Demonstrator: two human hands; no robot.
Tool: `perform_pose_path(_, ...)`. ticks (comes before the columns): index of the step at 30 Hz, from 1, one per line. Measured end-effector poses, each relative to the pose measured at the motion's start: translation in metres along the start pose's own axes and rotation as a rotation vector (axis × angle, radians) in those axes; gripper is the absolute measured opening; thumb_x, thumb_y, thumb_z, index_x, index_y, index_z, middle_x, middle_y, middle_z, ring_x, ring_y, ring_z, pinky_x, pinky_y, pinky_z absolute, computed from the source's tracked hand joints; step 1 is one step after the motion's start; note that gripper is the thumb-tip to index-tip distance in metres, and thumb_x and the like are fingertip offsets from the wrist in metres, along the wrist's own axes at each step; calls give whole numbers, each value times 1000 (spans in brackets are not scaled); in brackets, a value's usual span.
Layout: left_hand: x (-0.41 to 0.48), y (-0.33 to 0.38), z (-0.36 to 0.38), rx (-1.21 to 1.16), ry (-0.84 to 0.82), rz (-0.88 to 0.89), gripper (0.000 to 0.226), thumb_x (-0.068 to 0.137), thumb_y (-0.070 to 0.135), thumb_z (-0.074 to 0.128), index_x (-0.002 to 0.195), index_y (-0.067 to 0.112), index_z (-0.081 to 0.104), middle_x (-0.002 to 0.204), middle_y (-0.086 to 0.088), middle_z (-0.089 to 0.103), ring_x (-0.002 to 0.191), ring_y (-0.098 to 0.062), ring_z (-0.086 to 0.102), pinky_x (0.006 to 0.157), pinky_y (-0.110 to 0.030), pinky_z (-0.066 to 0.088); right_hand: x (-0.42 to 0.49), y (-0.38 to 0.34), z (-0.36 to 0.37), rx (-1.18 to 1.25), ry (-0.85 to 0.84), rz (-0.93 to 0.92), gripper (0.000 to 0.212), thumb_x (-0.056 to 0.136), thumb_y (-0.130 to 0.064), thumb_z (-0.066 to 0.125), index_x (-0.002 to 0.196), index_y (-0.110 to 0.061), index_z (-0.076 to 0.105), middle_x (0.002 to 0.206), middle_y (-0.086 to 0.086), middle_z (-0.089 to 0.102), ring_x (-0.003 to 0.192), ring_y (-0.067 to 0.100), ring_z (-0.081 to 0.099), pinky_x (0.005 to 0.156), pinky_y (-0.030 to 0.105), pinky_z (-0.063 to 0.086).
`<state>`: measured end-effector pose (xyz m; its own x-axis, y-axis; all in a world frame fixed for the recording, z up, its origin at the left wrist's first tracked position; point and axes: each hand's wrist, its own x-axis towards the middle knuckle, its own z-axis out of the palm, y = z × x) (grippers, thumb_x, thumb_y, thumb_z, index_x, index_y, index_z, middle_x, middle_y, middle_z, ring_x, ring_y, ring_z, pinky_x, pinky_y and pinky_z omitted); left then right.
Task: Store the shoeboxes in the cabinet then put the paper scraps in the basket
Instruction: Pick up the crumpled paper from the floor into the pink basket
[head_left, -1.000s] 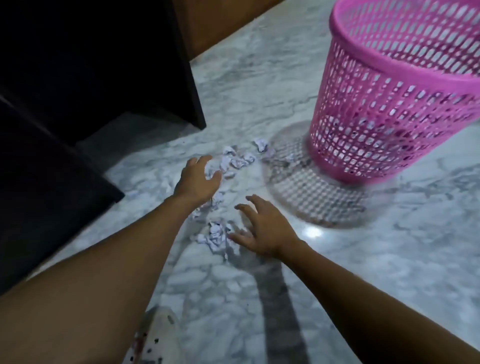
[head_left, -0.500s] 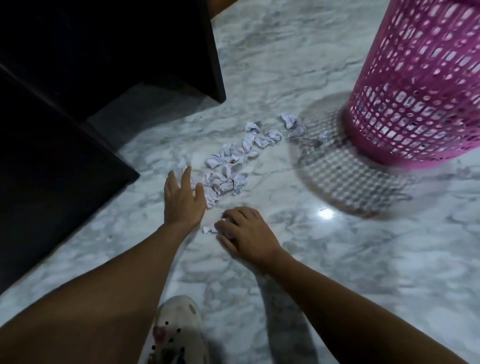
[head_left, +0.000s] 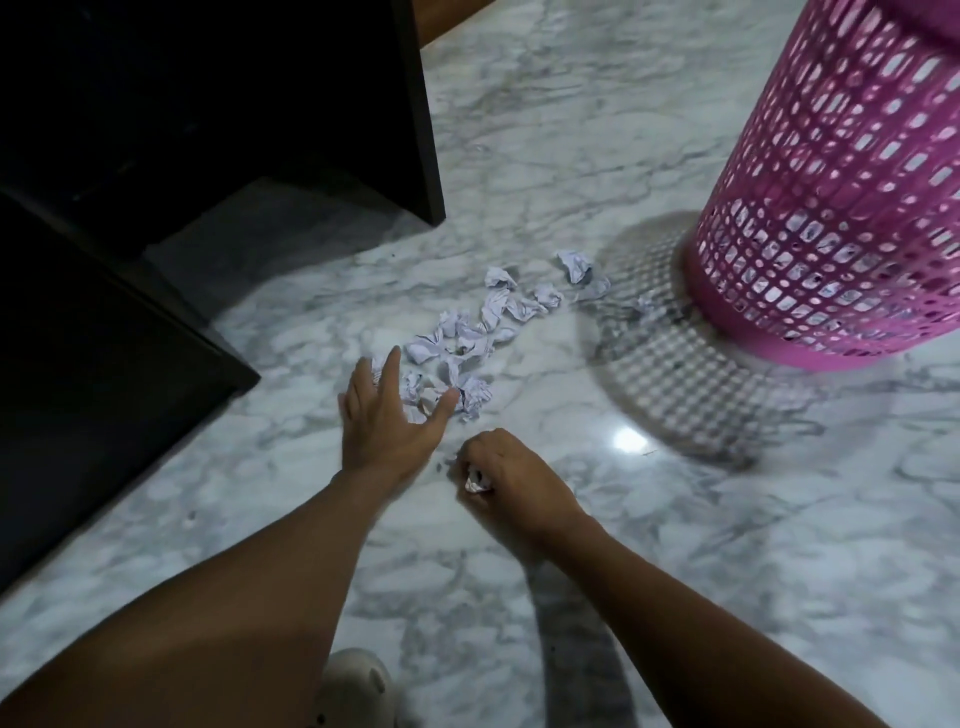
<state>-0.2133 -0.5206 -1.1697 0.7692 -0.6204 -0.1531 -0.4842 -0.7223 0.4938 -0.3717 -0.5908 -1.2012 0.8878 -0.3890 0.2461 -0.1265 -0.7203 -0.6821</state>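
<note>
Several crumpled white paper scraps (head_left: 483, 332) lie scattered on the marble floor (head_left: 519, 156), trailing toward a pink mesh basket (head_left: 841, 208) at the upper right. My left hand (head_left: 387, 415) reaches over the near end of the pile with its fingers spread and straight. Just to its right, my right hand (head_left: 506, 470) is curled into a fist around a paper scrap (head_left: 475, 484) that shows white between the fingers. A few scraps are visible through the basket's mesh near its base.
A dark cabinet (head_left: 208, 130) fills the upper left, with another dark panel (head_left: 93, 374) jutting out at the left. A light-coloured shoe (head_left: 356, 691) shows at the bottom edge. Open marble floor spreads to the right and below the basket.
My right hand has closed over a scrap and drawn back slightly. My left hand has spread its fingers over the near scraps. The view has shifted so the basket sits further right.
</note>
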Motion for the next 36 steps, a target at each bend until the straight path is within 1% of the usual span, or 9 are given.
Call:
perform_pose_path(4, 3, 5, 7, 1, 53, 78, 100, 69, 82, 52, 151, 34, 20, 159, -13, 18, 146, -29, 15, 117, -47, 23, 2, 10, -9, 92, 167, 183, 21, 72, -14, 71, 93, -14, 66, 86, -1, 64, 81, 13, 57, 74, 23, 46)
perform_pose_path(7, 3, 11, 10, 5, 116, 111, 107, 62, 86, 55, 150, 34, 22, 157, -12, 22, 144, -27, 18, 116, -47, 26, 17, 21, -30, 177, 384, 372, 26, 78, -30, 59, 96, -15, 71, 90, -3, 67, 81, 1, 55, 77, 19, 47)
perform_pose_path(10, 7, 20, 15, 35, 118, 118, 115, 55, 90, 57, 150, 36, 20, 159, -9, 19, 144, -25, 17, 116, -47, 25, 48, 34, -54, 147, 416, 446, 28, 84, -29, 57, 103, -13, 72, 99, 3, 69, 89, 5, 58, 83, 27, 52)
perform_pose_path(16, 21, 22, 32, 158, 129, 180, 111, 58, 89, 52, 150, 31, 27, 160, -7, 19, 145, -31, 23, 114, -54, 26, 118, 56, -75, -73, 229, 373, 32, 91, -31, 67, 116, -11, 66, 112, 12, 63, 105, 22, 58, 88, 23, 40)
perform_pose_path(21, 26, 14, 42, 165, 234, 289, 75, 77, 62, 53, 141, 23, 45, 149, -6, 44, 133, -33, 42, 109, -56, 33, 153, 68, -71, -232, 119, 208, 36, 94, -31, 64, 122, -9, 62, 115, 14, 54, 111, 28, 49, 91, 28, 39)
perform_pose_path(26, 34, 8, 46, 100, 326, 395, 49, 83, 35, 57, 124, 9, 61, 129, -9, 60, 119, -35, 51, 102, -51, 39, 153, 84, -52, -291, -66, -21, 23, 91, -29, 62, 103, -10, 68, 125, 14, 59, 119, 32, 50, 101, 43, 42)
perform_pose_path(29, 35, 6, 48, 45, 330, 426, 48, 80, 27, 60, 122, 4, 61, 127, -11, 60, 119, -35, 52, 103, -50, 40, 139, 93, -42, -367, -104, -78, 31, 95, -33, 50, 114, -14, 65, 140, 5, 56, 138, 26, 42, 111, 47, 27)
perform_pose_path(33, 34, 6, 47, 33, 319, 421, 46, 80, 25, 60, 122, 5, 61, 126, -10, 60, 118, -35, 52, 102, -50, 40, 136, 92, -45, -396, -102, -68, 46, 96, -39, 47, 136, -17, 52, 136, 2, 58, 133, 17, 46, 120, 50, 3)
perform_pose_path(36, 33, 8, 45, 4, 311, 418, 47, 79, 21, 59, 123, 5, 60, 127, -10, 60, 119, -35, 52, 103, -50, 40, 139, 89, -57, -306, -166, -114, 65, 90, -51, 49, 147, -22, 41, 146, 3, 48, 136, 17, 43, 119, 54, 8)
